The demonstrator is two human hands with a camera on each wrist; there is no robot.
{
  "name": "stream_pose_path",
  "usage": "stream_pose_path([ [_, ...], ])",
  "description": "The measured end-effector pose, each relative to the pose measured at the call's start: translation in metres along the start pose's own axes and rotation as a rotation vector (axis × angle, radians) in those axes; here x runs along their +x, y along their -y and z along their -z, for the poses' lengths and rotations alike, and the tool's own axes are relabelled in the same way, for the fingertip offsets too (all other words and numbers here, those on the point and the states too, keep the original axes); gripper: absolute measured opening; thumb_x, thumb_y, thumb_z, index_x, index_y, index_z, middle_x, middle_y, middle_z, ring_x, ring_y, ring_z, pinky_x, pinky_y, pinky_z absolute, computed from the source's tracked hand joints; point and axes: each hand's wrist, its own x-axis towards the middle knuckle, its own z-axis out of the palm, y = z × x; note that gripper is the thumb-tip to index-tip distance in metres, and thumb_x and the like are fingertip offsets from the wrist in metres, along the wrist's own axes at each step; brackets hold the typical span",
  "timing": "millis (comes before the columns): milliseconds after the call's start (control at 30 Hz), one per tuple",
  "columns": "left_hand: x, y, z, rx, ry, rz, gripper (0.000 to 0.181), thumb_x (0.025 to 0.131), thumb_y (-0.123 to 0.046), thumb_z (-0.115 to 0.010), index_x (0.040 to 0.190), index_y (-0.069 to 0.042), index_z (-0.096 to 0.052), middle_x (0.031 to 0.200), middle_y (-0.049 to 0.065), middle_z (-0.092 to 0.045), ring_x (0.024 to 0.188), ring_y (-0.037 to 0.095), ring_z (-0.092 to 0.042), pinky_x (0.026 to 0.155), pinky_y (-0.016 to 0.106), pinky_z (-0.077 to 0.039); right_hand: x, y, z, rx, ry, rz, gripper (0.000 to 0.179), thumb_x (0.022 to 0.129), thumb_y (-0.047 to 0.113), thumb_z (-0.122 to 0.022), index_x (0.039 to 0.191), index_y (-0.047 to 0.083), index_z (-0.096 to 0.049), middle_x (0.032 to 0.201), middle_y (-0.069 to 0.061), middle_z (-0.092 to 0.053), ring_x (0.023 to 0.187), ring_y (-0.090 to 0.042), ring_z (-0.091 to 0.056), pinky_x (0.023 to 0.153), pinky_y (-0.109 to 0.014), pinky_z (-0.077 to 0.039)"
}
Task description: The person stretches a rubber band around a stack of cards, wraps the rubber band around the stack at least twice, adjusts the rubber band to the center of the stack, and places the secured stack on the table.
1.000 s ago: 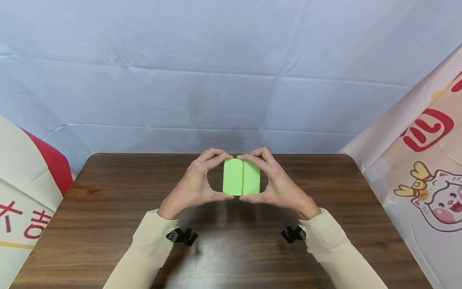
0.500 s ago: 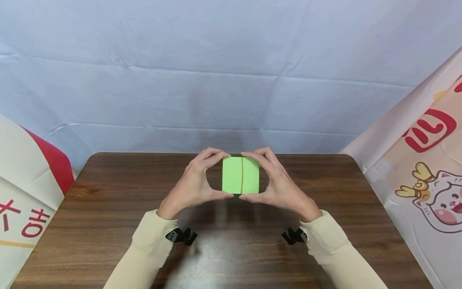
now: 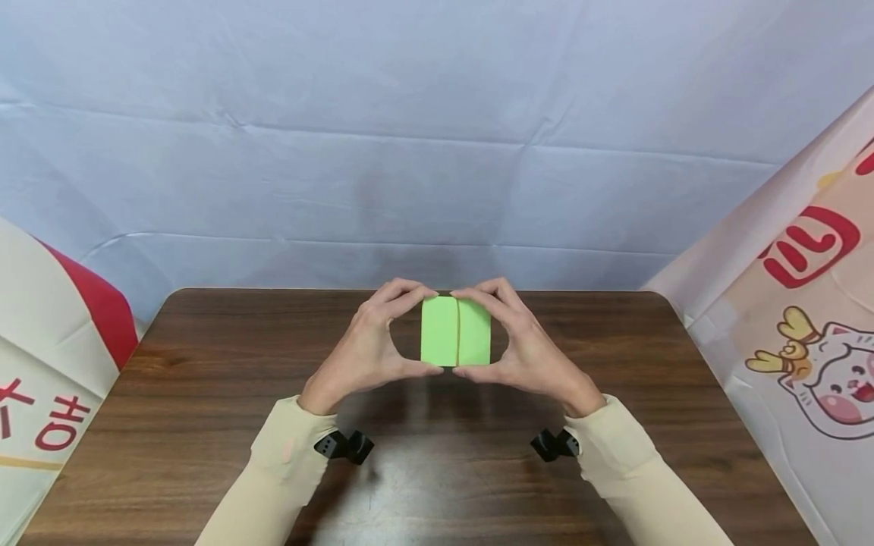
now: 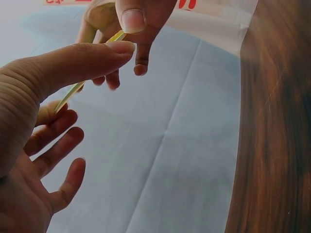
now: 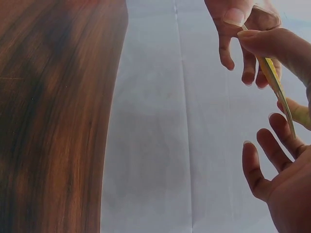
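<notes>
Both hands hold up a thin, bright green square of paper (image 3: 439, 331) in the head view, with a narrow tan band running down its front. My left hand (image 3: 369, 341) pinches its left half, thumb at the lower edge and index finger at the upper edge. On the other half, my right hand (image 3: 532, 341) has the same kind of grip. The two thumbs nearly meet below the band. From the left wrist, the paper (image 4: 73, 93) appears edge-on as a thin strip; the right wrist view shows the paper (image 5: 283, 96) edge-on too, with yellow near its upper part.
A dark brown wooden table (image 3: 205, 356) lies beneath the hands. Behind it hangs a creased pale cloth (image 3: 410, 152). Printed cloths flank the table, one with red characters at left and another with a cartoon cat (image 3: 843, 379) at right. Black wrist devices (image 3: 344, 446) sit at both cuffs.
The green paper has risen very slightly since a second ago. The index fingertips parted a little along the top edge, then came closer again. Both grips stay on.
</notes>
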Motion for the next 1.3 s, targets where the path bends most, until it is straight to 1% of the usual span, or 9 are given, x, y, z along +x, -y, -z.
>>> stream_pose_path([
  [167, 0.0003, 0.0008, -0.0005, -0.012, -0.003, -0.007, 0.081, 0.059, -0.015, -0.101, 0.131, -0.005, -0.064, 0.124, 0.002, -0.057, 0.119, 0.018, -0.054, 0.096, 0.047, -0.051, 0.0003, 0.0000, 0.0003, 0.009, 0.002, 0.005, 0.090, 0.067, 0.016, -0.097, 0.146, 0.016, -0.053, 0.128, -0.003, -0.046, 0.116, -0.019, -0.049, 0.095, -0.048, -0.048],
  [300, 0.0005, 0.0016, -0.0010, -0.016, -0.004, -0.001, 0.082, 0.060, -0.015, -0.100, 0.132, -0.005, -0.064, 0.124, 0.002, -0.057, 0.119, 0.019, -0.054, 0.097, 0.046, -0.051, 0.0009, -0.0001, 0.0000, -0.007, 0.002, 0.012, 0.090, 0.068, 0.016, -0.096, 0.146, 0.016, -0.052, 0.128, -0.004, -0.045, 0.116, -0.020, -0.049, 0.095, -0.048, -0.048],
  [533, -0.0015, 0.0002, 0.0004, 0.009, 0.000, 0.037, 0.083, 0.059, -0.019, -0.101, 0.131, -0.007, -0.064, 0.125, 0.002, -0.057, 0.120, 0.021, -0.055, 0.098, 0.045, -0.050, 0.0017, -0.0005, -0.0018, -0.076, -0.006, 0.042, 0.091, 0.066, 0.020, -0.097, 0.145, 0.014, -0.052, 0.129, -0.006, -0.045, 0.118, -0.021, -0.048, 0.095, -0.047, -0.049],
  [767, -0.0018, -0.0022, 0.0009, 0.053, -0.001, 0.081, 0.083, 0.055, -0.024, -0.103, 0.128, -0.008, -0.067, 0.123, -0.001, -0.059, 0.118, 0.019, -0.055, 0.095, 0.046, -0.047, 0.0015, -0.0004, -0.0030, -0.088, -0.015, 0.054, 0.092, 0.064, 0.023, -0.099, 0.143, 0.013, -0.054, 0.128, -0.007, -0.045, 0.115, -0.020, -0.049, 0.094, -0.046, -0.050],
  [1000, -0.0012, -0.0020, 0.0007, 0.053, 0.000, 0.069, 0.083, 0.055, -0.024, -0.103, 0.128, -0.008, -0.066, 0.122, 0.000, -0.060, 0.117, 0.023, -0.056, 0.095, 0.044, -0.049, 0.0015, 0.0016, 0.0013, -0.107, 0.009, 0.056, 0.094, 0.064, 0.024, -0.099, 0.145, 0.014, -0.052, 0.128, -0.006, -0.045, 0.117, -0.021, -0.047, 0.095, -0.047, -0.049],
  [1167, -0.0009, -0.0018, 0.0009, 0.064, 0.004, 0.063, 0.083, 0.056, -0.027, -0.102, 0.129, -0.009, -0.066, 0.123, 0.000, -0.060, 0.117, 0.022, -0.056, 0.095, 0.044, -0.050, 0.0009, 0.0022, 0.0046, -0.116, 0.026, 0.052, 0.096, 0.064, 0.024, -0.099, 0.147, 0.015, -0.050, 0.129, -0.005, -0.045, 0.120, -0.021, -0.045, 0.095, -0.049, -0.048],
  [1300, -0.0007, -0.0016, 0.0011, 0.075, 0.003, 0.060, 0.085, 0.056, -0.030, -0.102, 0.130, -0.009, -0.066, 0.123, -0.001, -0.060, 0.117, 0.022, -0.057, 0.095, 0.043, -0.049, 0.0007, 0.0018, 0.0050, -0.120, 0.024, 0.047, 0.096, 0.064, 0.022, -0.099, 0.147, 0.015, -0.051, 0.130, -0.005, -0.045, 0.121, -0.022, -0.044, 0.095, -0.050, -0.047],
])
